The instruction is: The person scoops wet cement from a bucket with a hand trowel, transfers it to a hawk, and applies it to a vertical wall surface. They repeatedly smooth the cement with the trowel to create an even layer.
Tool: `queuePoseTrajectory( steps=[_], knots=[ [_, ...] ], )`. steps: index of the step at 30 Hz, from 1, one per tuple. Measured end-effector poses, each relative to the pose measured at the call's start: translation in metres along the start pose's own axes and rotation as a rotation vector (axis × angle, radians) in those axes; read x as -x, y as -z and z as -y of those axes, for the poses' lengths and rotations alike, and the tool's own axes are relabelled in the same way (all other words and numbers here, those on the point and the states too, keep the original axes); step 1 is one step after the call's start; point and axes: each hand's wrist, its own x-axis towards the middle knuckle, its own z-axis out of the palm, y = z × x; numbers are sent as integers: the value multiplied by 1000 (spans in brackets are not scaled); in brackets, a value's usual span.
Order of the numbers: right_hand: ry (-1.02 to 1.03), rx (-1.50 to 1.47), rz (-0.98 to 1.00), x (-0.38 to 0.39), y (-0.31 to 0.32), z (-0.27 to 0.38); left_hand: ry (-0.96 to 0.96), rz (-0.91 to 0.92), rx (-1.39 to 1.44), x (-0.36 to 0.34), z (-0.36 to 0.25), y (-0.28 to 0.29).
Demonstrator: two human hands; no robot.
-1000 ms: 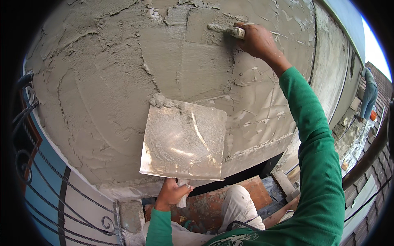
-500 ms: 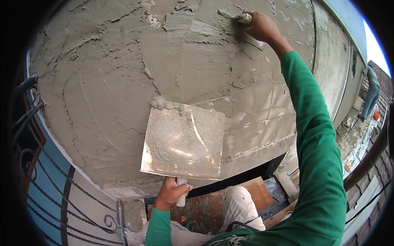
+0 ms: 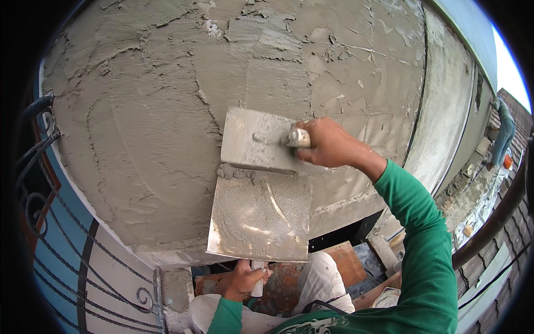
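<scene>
My left hand [image 3: 243, 278] is wrapped round the pale handle of a square metal plasterer's hawk [image 3: 258, 220]. Grey wet mortar [image 3: 236, 173] clings along the hawk's far edge, and a thin smear covers its face. My right hand [image 3: 328, 142] grips the handle of a flat rectangular plastering trowel [image 3: 250, 136]. The trowel lies just beyond the hawk's far edge, close to the mortar there; I cannot tell whether they touch. Behind both tools spreads a wall [image 3: 150, 128] coated in rough grey plaster, with ridges and trowel marks.
A twisted black iron railing [image 3: 100, 273] stands at the left. Below the wall are reddish boards [image 3: 345, 261] beside my knee. To the right run a dark pipe [image 3: 495, 222] and a tiled roof [image 3: 489, 278]. Farther off, another person [image 3: 504, 131] stands near an orange bucket [image 3: 507, 161].
My right hand has brought the trowel down and left from the upper wall to the hawk's far edge. The hawk in my left hand has shifted slightly right and nearer to me.
</scene>
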Motion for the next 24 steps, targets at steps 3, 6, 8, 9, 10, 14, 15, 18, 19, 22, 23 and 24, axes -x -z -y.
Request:
queuePoseTrajectory(
  steps=[3, 6, 8, 9, 10, 14, 15, 18, 19, 22, 23, 24],
  knots=[
    [60, 57, 343, 31, -88, 30, -50, 11, 137, 18, 34, -9],
    [110, 80, 504, 54, -141, 51, 57, -56, 260, 38, 64, -14],
    [194, 109, 619, 55, -148, 56, 94, -65, 341, 51, 80, -15],
    [224, 7, 522, 49, -143, 55, 126, -59, 405, 58, 86, -15],
    [206, -67, 496, 37, -131, 49, 144, -51, 457, 65, 92, -16],
    [58, 180, -351, -50, -49, 4, 172, -63, 521, 80, 105, -8],
    [17, 203, -600, -72, -28, -6, 155, -54, 511, 83, 106, -5],
    [-9, 492, -891, -114, 19, -26, 169, -143, 423, 88, 107, 6],
    [3, 544, -880, -121, 26, -28, 193, -157, 398, 89, 108, 9],
    [-8, 680, -861, -130, 37, -25, 218, -174, 338, 93, 108, 14],
    [-16, 685, -864, -130, 37, -23, 228, -184, 321, 94, 109, 15],
    [-19, 693, -858, -129, 36, -22, 217, -175, 302, 95, 109, 16]
  ],
)
